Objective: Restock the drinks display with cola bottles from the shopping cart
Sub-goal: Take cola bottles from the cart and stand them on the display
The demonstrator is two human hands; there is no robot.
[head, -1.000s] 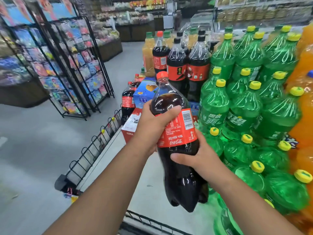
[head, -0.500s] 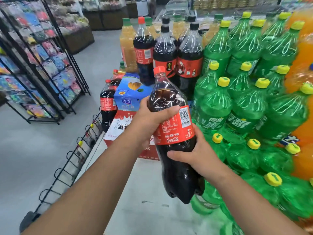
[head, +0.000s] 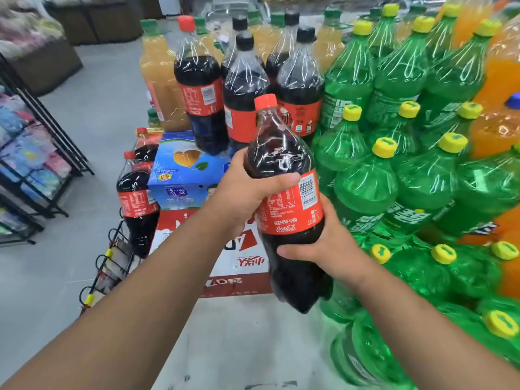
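1 cola bottle (head: 281, 153) — left hand (head: 242, 192) grips its shoulder, right hand (head: 329, 243) its belly.

My left arm reaches in from the lower left, bare. My left hand (head: 242, 192) grips the cola bottle (head: 281, 147) at the top edge of its label, thumb laid across the near side. My right arm comes in from the lower right. My right hand (head: 334, 246) holds the bottle lower down, thumb curled just under the label.
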